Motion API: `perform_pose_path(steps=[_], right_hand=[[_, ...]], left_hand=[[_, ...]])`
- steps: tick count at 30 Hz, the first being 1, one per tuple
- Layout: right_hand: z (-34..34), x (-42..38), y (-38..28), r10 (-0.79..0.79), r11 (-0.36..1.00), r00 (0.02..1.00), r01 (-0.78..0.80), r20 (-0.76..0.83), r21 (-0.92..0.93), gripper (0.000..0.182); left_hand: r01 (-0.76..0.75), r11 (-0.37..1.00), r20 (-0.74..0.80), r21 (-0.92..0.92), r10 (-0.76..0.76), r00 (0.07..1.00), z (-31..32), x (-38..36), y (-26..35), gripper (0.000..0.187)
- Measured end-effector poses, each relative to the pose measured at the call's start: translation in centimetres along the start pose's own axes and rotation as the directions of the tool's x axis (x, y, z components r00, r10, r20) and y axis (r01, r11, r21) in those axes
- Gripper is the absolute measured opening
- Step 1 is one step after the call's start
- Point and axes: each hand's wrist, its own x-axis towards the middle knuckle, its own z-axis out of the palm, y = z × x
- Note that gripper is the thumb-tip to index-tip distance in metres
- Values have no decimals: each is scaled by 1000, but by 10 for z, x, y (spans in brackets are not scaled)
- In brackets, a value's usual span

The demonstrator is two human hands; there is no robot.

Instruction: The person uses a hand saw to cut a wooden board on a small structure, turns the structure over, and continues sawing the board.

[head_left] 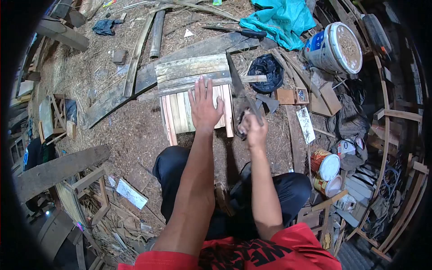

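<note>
My left hand (pixel 205 107) lies flat with fingers spread on a small wooden slatted piece (pixel 182 112), its fingertips across a greyish cross slat. The piece has pale upright boards below and weathered boards along its top. My right hand (pixel 253 129) is wrapped round the handle of a handsaw (pixel 238 83). The saw's dark blade points away from me, along the right edge of the slatted piece, near the end of the top boards. A thin strip (pixel 254 78) sticks out to the right past the blade.
A long dark plank (pixel 112 96) runs diagonally under the work. Another handsaw (pixel 252 33) lies beyond, beside a teal tarp (pixel 285 20). On the right stand a white bucket (pixel 330 47) of sawdust, a black bag (pixel 265 72) and paint tins (pixel 326 164). Wood scraps and shavings cover the floor.
</note>
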Motion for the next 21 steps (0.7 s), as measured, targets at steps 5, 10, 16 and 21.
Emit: perform_pose_path(steps=[5, 10, 16, 21], right_hand=[[-16, 4, -3, -79, 970, 997, 81, 18, -230, 18], [15, -52, 9, -349, 728, 936, 304, 49, -615, 30], [-31, -108, 5, -446, 795, 895, 398, 2, -457, 27], [-40, -97, 0, -421, 778, 902, 414, 98, -472, 37]], left_hand=[[-8, 997, -5, 81, 8, 1000, 4, -3, -1, 74], [-11, 998, 16, 63, 10, 1000, -1, -12, -1, 76], [3, 998, 20, 60, -5, 1000, 2, -8, -3, 77], [-20, 998, 3, 52, 20, 1000, 1, -6, -1, 77]])
